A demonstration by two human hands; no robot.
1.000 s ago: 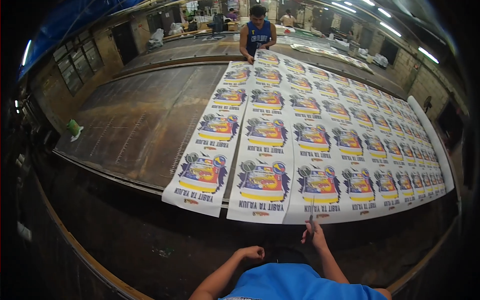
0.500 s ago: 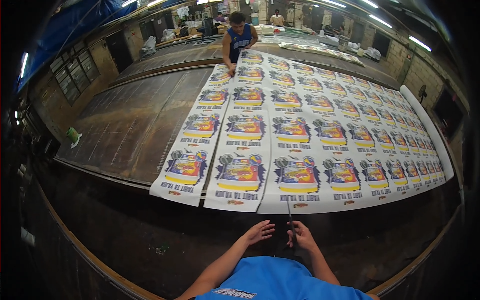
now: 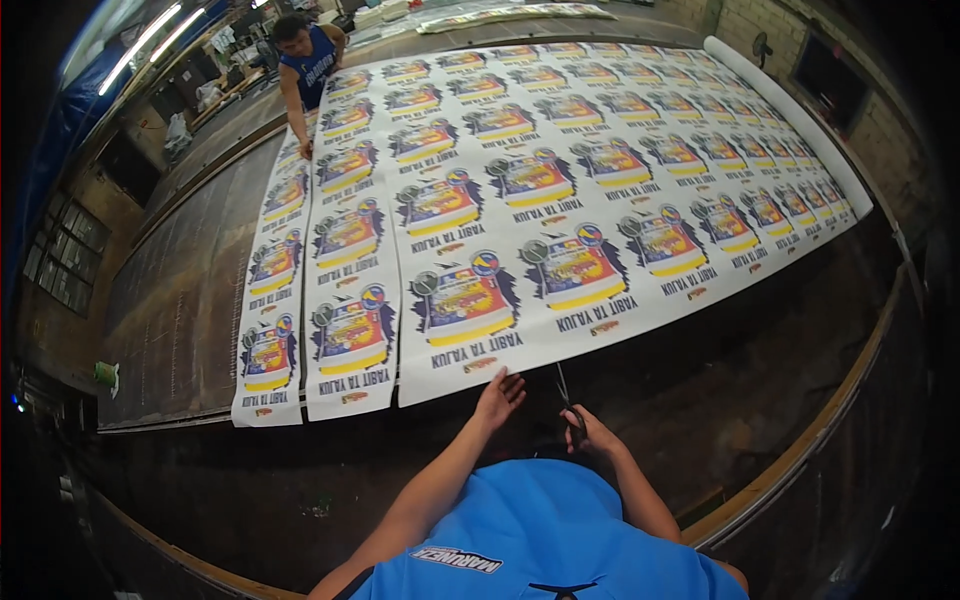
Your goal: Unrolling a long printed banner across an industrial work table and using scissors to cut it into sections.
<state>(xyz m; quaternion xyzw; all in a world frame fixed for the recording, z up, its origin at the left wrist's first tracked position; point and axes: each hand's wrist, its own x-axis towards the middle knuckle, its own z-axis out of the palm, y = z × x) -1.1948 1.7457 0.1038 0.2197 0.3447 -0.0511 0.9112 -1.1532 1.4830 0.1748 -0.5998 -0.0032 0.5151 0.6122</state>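
Note:
A wide white printed sheet (image 3: 560, 225), covered in repeated colourful designs, lies over the table, with its front edge facing me. My left hand (image 3: 500, 398) reaches that edge with fingers stretched out, seemingly touching it; no grip on it shows. To its right, my right hand (image 3: 594, 432) is closed around the dark handles of a pair of scissors (image 3: 563, 385). The blades point away from me, their tips close to the sheet's edge. Two separate printed strips, a middle strip (image 3: 351, 290) and a far-left strip (image 3: 270, 318), lie left of the large sheet.
A co-worker (image 3: 312, 68) in a blue sleeveless top leans over the far left side, one hand by the strips. A brown table (image 3: 190, 310) extends leftward. A white roll (image 3: 800, 125) borders the sheet's right side. A green container (image 3: 106, 374) stands at the table's left corner.
My view has turned rightward, shifting the strips and co-worker left in the picture. My left hand has moved up to the sheet's front edge. The scissors remain in my right hand.

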